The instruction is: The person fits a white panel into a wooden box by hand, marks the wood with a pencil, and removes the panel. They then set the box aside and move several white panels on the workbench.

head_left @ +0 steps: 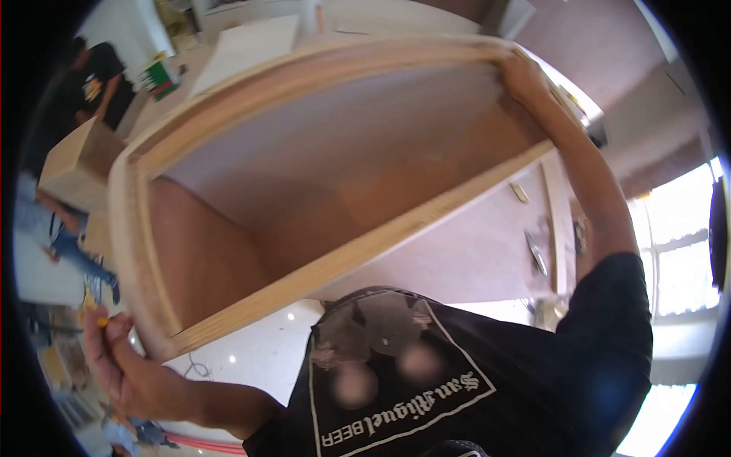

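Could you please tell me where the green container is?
In the head view, the green container is at upper left, just right of a co-worker in black.

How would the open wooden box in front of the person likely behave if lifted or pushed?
The open wooden box is probably stiff, since a solid-looking frame edges its opening. It may be awkward but fairly light for its size, being wide yet hollow. Its angular corners make rolling unlikely.

I've got this wooden box (335, 179) slanted in front of me, open side my way, pale frame (381, 241), browner inside.
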Available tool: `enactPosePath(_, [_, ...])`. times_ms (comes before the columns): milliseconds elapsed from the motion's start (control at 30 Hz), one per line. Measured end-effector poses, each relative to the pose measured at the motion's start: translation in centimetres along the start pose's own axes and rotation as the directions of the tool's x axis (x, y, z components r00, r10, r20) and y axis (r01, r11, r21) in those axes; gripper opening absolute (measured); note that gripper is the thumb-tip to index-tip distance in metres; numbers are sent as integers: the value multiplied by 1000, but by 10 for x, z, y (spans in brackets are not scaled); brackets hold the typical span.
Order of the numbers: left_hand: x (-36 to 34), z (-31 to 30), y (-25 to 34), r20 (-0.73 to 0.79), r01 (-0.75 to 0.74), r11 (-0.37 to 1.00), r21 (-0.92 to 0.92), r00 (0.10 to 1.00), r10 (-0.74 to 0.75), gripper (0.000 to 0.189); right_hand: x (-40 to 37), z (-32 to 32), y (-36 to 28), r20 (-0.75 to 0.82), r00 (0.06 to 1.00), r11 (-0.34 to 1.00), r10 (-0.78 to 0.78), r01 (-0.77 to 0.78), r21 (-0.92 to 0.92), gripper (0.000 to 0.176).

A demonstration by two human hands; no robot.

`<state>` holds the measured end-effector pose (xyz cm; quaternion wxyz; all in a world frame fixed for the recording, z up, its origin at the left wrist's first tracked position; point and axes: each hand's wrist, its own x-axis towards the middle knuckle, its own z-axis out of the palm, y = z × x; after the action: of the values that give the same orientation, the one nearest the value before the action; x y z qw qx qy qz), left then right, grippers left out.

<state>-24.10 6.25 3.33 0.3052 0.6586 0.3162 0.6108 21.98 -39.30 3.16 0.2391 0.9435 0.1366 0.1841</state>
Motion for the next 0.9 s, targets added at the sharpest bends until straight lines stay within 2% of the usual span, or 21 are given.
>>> enactPosePath(67, [-4,9,7,-27,-29,999,43,999,30,25,-7,-13,-4,-43,999,997,15,-12,73,25])
enactPosePath(267, [-14,8,9,-49,-15,999,33,999,17,25,-16,-21,2,21,998,975,64,-67,214,32])
enactPosePath(367, [-15,8,11,-39,-39,994,106,998,43,25,-13,-17,9,-28,1000,982,9,-4,188,29])
enactPosePath(467, [-16,10,15,-53,-38,992,124,998,45,26,-3,3,23,-149,985,981,-83,107,162,27])
enactPosePath(567, [-18,13,20,-18,-98,991,88,995,100,22,-2,19,26,-162,984,920,73,-3,393,34])
enactPosePath(667, [-16,11,20,-54,-19,987,160,998,28,23,-14,2,25,-167,973,884,161,-67,463,22])
enactPosePath(767, [-15,8,15,-59,10,989,148,998,-1,31,-21,-15,28,-355,932,974,-74,144,176,17])
enactPosePath(867, [-13,6,12,-54,17,984,180,998,-8,33,-12,-7,33,-209,978,976,27,20,217,15])
enactPosePath(900, [-13,5,14,-36,11,970,241,999,-2,33,-10,-5,38,-199,980,966,-8,59,252,14])
